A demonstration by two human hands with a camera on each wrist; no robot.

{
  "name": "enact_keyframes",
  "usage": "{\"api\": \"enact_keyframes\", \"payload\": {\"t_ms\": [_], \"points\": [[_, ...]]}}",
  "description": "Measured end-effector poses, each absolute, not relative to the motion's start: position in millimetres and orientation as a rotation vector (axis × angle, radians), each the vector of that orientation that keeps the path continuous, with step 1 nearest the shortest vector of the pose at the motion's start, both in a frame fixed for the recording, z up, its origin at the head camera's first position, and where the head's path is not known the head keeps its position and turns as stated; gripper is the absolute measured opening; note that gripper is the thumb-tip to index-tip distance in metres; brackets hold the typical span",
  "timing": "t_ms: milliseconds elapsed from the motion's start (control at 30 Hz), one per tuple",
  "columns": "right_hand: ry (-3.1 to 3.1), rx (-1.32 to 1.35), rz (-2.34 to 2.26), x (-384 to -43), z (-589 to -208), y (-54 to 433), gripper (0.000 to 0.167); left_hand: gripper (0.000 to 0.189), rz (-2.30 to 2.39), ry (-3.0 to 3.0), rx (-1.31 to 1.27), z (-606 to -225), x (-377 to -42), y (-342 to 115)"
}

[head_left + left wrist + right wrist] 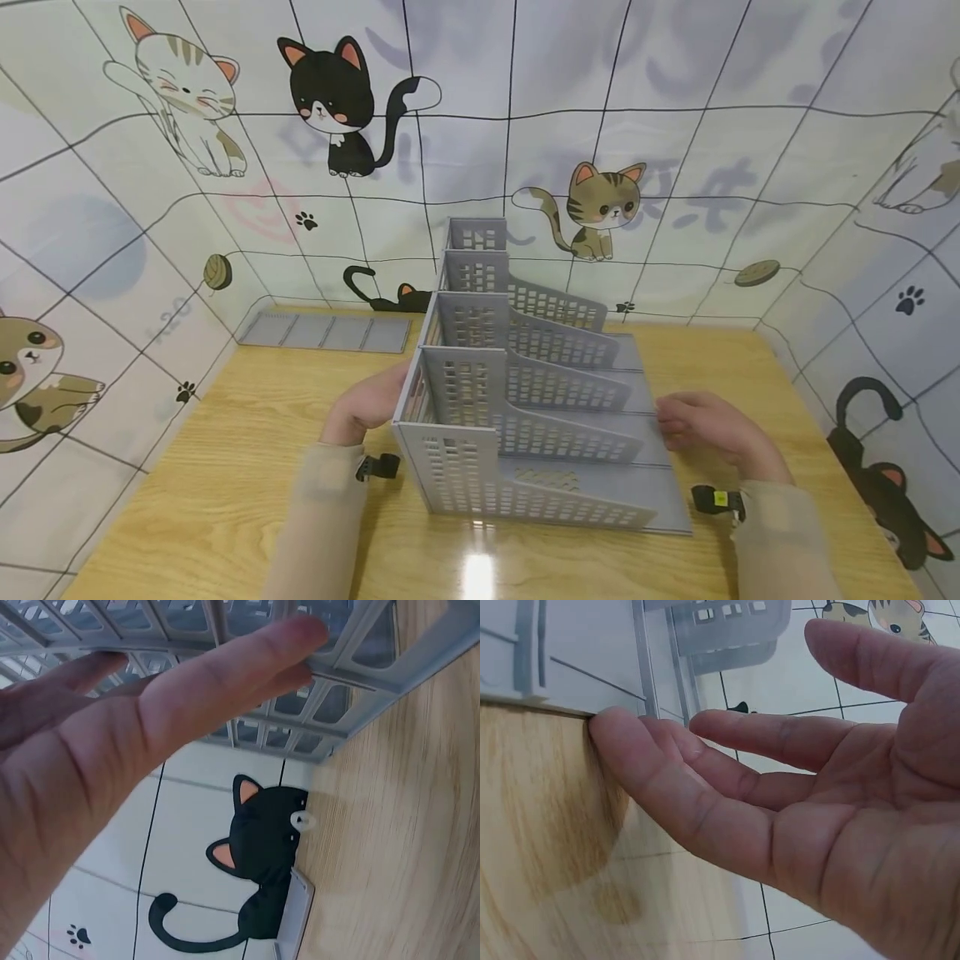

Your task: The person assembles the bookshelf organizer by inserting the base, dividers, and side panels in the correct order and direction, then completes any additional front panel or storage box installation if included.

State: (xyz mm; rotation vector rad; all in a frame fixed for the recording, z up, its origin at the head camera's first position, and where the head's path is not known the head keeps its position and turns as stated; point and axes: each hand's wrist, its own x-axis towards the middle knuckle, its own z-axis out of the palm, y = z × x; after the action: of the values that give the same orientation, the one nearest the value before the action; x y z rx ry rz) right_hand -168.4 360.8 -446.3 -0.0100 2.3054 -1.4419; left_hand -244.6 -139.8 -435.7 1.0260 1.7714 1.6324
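Note:
A grey plastic file rack (450, 471) with perforated dividers stands upright on the table, its tall back to the left and its low open side to the right. My left hand (378, 396) is at the tall back, partly hidden behind it in the head view. In the left wrist view, straight fingers (232, 667) of that hand lie against the lattice. My right hand (705, 425) is at the low side. Its extended fingertips (615, 731) touch the front edge of the rack's base (592, 667) in the right wrist view, thumb held apart.
A flat grey panel (322, 332) with ridges lies at the back left of the wooden table (225, 467), against the wall. Cloth printed with cartoon cats (330, 100) covers the walls behind and at both sides. A small black wrist camera (382, 467) sits on each wrist.

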Motion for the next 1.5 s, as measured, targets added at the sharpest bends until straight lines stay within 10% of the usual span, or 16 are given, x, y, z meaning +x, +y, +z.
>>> {"api": "enact_keyframes", "payload": {"t_ms": [1500], "points": [[2.219,-0.04,-1.521,-175,-452,353,0.054,0.11,1.502,2.047,1.017,-429,-236,-101]]}}
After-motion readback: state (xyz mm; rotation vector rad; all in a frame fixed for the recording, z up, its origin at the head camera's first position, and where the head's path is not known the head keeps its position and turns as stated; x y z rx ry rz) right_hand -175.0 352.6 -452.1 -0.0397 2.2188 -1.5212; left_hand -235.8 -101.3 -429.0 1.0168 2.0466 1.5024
